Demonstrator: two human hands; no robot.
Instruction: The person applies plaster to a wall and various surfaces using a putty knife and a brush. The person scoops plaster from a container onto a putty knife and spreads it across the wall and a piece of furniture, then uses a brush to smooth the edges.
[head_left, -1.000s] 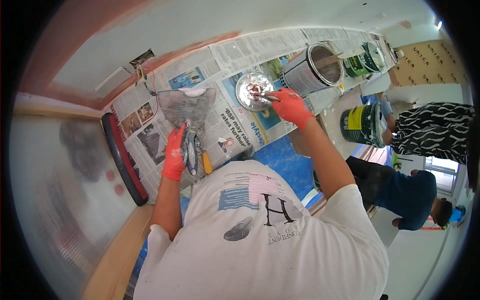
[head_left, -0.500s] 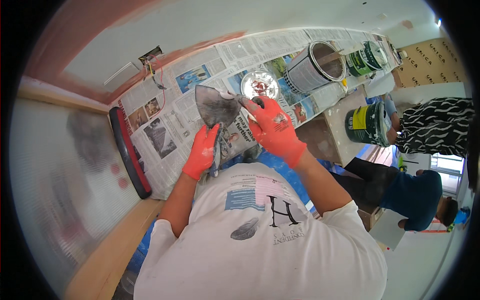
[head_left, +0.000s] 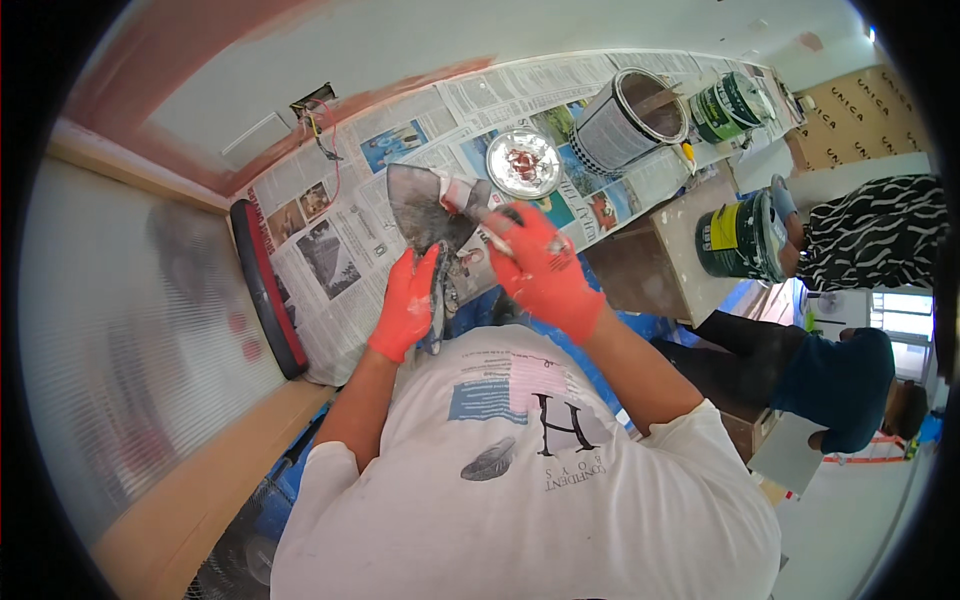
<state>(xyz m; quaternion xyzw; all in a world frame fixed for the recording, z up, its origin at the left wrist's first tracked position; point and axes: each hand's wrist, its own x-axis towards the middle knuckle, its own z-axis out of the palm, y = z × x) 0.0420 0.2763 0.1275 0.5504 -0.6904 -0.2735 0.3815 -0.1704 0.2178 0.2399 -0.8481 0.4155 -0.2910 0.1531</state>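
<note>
My left hand (head_left: 405, 310), in an orange-red glove, is closed on a broad, dark grey, stained filling knife (head_left: 415, 200). Its flared blade lies over the newspaper; the lower part between my fingers is dark and partly hidden. To its right, my right hand (head_left: 545, 265), gloved alike, grips a smaller putty knife (head_left: 475, 195) with a pale handle. White and reddish filler shows where the smaller tool meets the broad blade. Just beyond my right hand, a round metal lid (head_left: 525, 163) with reddish-brown filler on it rests on the newspaper.
Newspaper (head_left: 330, 265) covers the worktop along the wall. A large open tin (head_left: 610, 125) and a green tub (head_left: 725, 110) stand at the right. Loose wires (head_left: 322, 130) hang from a wall box. A red-and-black bar (head_left: 268, 290) lies left. Two people work at the right, one beside a green bucket (head_left: 735, 240).
My right hand has shifted slightly left and down, still holding the putty knife. White and reddish filler now shows on the broad blade. My left hand has hardly moved.
</note>
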